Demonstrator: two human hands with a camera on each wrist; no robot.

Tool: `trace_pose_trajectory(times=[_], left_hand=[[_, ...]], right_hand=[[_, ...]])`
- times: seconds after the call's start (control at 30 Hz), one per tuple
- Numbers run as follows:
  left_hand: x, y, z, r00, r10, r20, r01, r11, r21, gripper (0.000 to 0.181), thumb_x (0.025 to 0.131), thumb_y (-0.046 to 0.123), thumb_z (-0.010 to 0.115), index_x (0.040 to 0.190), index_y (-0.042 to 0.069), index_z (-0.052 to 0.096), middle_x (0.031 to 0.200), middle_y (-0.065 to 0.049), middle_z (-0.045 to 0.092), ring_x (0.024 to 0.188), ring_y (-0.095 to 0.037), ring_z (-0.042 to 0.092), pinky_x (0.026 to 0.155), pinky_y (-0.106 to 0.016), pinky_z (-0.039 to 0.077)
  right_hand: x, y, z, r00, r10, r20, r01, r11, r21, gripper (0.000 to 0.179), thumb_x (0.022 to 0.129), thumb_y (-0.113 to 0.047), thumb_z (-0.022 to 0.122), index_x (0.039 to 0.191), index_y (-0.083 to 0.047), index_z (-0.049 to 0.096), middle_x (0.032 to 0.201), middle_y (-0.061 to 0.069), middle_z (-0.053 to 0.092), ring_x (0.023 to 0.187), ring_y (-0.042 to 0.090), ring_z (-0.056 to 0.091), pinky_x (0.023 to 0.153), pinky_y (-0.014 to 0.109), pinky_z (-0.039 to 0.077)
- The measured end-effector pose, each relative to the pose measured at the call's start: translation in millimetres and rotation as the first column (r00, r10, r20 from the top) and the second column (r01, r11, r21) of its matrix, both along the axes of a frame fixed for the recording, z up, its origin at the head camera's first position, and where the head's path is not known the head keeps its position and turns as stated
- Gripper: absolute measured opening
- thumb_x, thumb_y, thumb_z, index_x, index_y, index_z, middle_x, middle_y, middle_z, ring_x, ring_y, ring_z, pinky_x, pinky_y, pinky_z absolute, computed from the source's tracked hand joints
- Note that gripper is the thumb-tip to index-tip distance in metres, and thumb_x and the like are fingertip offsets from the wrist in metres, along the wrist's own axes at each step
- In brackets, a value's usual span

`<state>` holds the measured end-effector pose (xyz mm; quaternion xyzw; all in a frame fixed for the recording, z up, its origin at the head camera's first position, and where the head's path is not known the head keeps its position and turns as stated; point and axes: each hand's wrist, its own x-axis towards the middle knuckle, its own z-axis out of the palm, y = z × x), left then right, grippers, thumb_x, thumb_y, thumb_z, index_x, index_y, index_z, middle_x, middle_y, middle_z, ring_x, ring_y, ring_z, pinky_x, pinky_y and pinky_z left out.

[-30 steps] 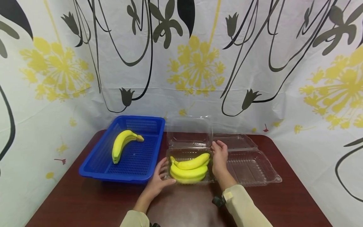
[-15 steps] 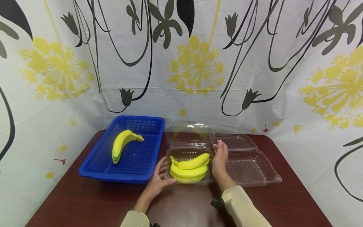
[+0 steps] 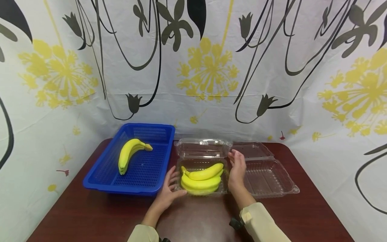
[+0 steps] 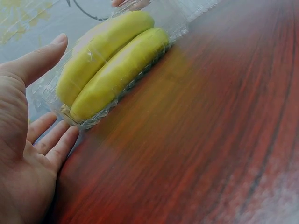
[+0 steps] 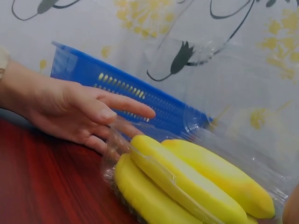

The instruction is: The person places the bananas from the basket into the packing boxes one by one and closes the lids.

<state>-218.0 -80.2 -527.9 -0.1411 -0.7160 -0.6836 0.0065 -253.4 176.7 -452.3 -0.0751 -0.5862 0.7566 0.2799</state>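
Lid and right hand have moved since the earlier frame: we see the lid's free edge lower, apparently leaning forward, and the hand slightly farther right. At far left, we find the basket holding one bunch. Beside it, the left hand is spread wide, gripping nothing, its fingertips at the left wall of the box. Bananas lie inside the box, stem end at the left. We expect them to be light and firm, with smooth skin; if lifting, take hold round the middle. We rate the box as very light, springy and easily creased: brace its side walls and guide the lid by its rim. The right hand's fingers are loosely extended beside the lid's right edge; we cannot tell whether they touch it. Farther right, a second box lies open. Beneath, we note a dark red, glossy counter, on which a light box could slide. Behind, plant-patterned cloth covers the back and sides.
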Motion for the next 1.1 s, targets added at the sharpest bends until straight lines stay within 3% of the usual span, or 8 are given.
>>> trace_pose_trajectory(times=[0.27, 0.53, 0.8, 1.1], left_hand=[[0.5, 0.3, 3.6, 1.000, -0.003, -0.002, 0.003, 1.000, 0.006, 0.099, 0.076, 0.012, 0.082, 0.154, 0.016, 0.020, 0.147, -0.018, 0.038, 0.131, -0.036, 0.038, 0.102, -0.053, 0.035], [-0.2, -1.0, 3.3, 1.000, -0.020, -0.010, 0.020, 1.000, 0.004, 0.107, 0.078, 0.012, 0.081, 0.157, 0.022, 0.010, 0.149, -0.021, 0.036, 0.131, -0.039, 0.039, 0.102, -0.053, 0.035], [0.6, -0.9, 4.4, 1.000, -0.029, -0.004, 0.029, 1.000, 0.006, 0.104, 0.081, 0.008, 0.078, 0.157, 0.023, 0.008, 0.151, -0.020, 0.035, 0.134, -0.038, 0.036, 0.105, -0.057, 0.030], [-2.7, -0.1, -3.5, 1.000, -0.014, -0.019, 0.013, 0.999, -0.029, 0.096, 0.088, 0.012, 0.073, 0.157, 0.025, 0.007, 0.155, -0.019, 0.026, 0.140, -0.038, 0.026, 0.107, -0.060, 0.027]], right_hand=[[23.7, -1, 5.3, 0.998, 0.034, 0.053, -0.039, 0.994, 0.098, 0.045, 0.107, -0.030, 0.036, 0.128, 0.007, 0.050, 0.120, 0.013, 0.056, 0.121, 0.029, 0.048, 0.109, 0.041, 0.030], [43.6, 0, -5.3, 0.995, 0.078, 0.069, -0.088, 0.981, 0.171, 0.048, 0.107, -0.031, 0.032, 0.135, 0.005, 0.049, 0.139, 0.018, 0.047, 0.134, 0.024, 0.035, 0.113, 0.041, 0.022], [49.8, 1, -10.1, 0.992, 0.069, 0.103, -0.088, 0.977, 0.193, 0.052, 0.108, -0.033, 0.029, 0.135, 0.005, 0.052, 0.142, 0.019, 0.048, 0.135, 0.024, 0.035, 0.114, 0.040, 0.022], [49.6, 3, -19.2, 0.963, 0.133, 0.235, -0.191, 0.951, 0.244, 0.061, 0.106, -0.044, 0.025, 0.140, 0.001, 0.050, 0.146, 0.016, 0.044, 0.139, 0.028, 0.031, 0.115, 0.045, 0.017]])
